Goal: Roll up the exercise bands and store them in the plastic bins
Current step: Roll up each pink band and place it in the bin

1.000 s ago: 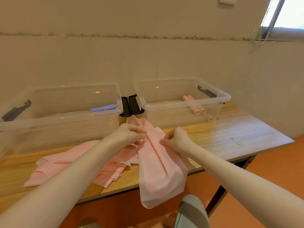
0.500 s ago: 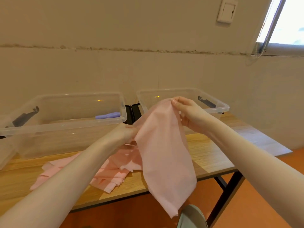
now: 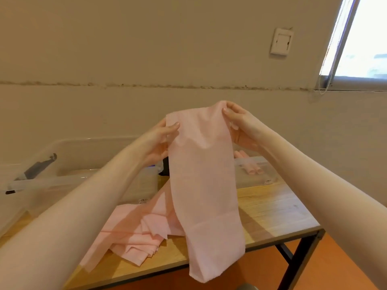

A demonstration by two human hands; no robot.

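A pale pink exercise band (image 3: 204,185) hangs flat in the air above the table. My left hand (image 3: 162,139) pinches its top left corner and my right hand (image 3: 238,124) pinches its top right corner. Its lower end drops past the table's front edge. More pink bands (image 3: 134,231) lie in a loose pile on the table under it. Two clear plastic bins stand at the back: the left bin (image 3: 69,181) and the right bin (image 3: 256,164), which holds rolled pink bands (image 3: 253,170). The held band and my arms hide much of both bins.
The wooden table (image 3: 276,212) ends at the right with a black metal leg (image 3: 297,262). A dark latch handle (image 3: 35,169) sits on the left bin's end. The wall rises right behind the bins, with a switch plate (image 3: 281,41) and a window (image 3: 362,40).
Both hands lifted one band from the table up to chest height. My left hand rose to its top corner and the band now hangs spread flat between my hands.
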